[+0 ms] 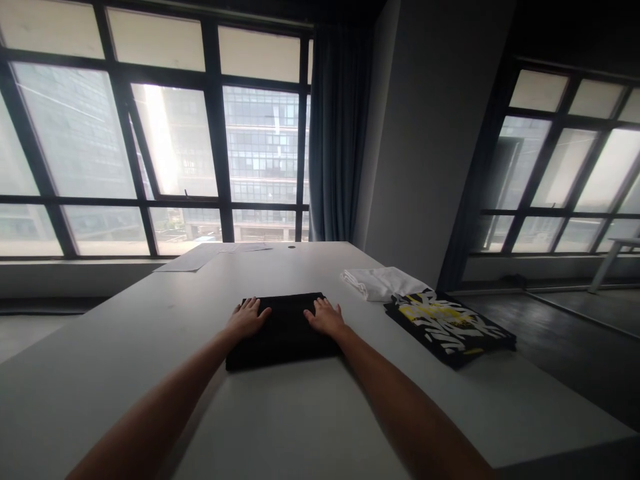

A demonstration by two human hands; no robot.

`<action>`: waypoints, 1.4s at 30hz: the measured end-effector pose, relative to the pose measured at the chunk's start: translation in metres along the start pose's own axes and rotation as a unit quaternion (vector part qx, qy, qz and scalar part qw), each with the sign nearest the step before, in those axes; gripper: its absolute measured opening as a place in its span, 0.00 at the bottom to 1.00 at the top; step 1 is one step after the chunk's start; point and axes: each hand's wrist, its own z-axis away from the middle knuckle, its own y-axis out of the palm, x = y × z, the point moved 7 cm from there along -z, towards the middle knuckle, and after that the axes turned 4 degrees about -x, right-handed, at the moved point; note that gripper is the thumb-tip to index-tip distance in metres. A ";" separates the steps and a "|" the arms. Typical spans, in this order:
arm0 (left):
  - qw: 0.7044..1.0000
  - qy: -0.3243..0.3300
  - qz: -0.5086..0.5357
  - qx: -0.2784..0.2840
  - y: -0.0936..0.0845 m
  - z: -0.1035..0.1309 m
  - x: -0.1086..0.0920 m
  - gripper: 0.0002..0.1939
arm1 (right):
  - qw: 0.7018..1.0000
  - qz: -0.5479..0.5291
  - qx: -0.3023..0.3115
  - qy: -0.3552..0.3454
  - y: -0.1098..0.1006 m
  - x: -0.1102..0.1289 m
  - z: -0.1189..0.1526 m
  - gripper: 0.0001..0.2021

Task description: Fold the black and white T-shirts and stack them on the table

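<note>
A black garment (287, 337), folded into a neat rectangle, lies flat in front of me on the white table. My left hand (249, 317) rests on its far left corner, fingers spread. On the far right corner lies my right hand (324, 316), also flat with its fingers apart. Neither hand grips the cloth. What kind of garment it is cannot be made out from the folded shape.
The white table (150, 373) stretches toward the windows. To the right lie a folded white garment (380, 281) and a folded black one with a white and yellow print (450, 323), near the table's right edge. Paper sheets (187, 261) lie at the far left.
</note>
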 end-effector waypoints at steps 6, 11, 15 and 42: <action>1.000 -0.001 0.003 -0.010 -0.006 0.013 0.000 0.39 | 1.000 -0.010 0.028 0.008 0.002 -0.006 0.005 0.36; 0.997 0.066 0.018 -0.022 -0.009 0.037 -0.022 0.38 | 1.000 -0.016 0.016 0.002 0.000 -0.007 0.010 0.36; 0.991 0.127 0.035 0.021 -0.001 0.058 -0.035 0.39 | 0.999 -0.014 0.030 0.003 0.001 -0.005 0.016 0.36; 0.994 0.080 0.069 -0.020 -0.003 0.074 0.000 0.35 | 0.983 -0.023 -0.178 -0.038 -0.149 -0.029 -0.035 0.24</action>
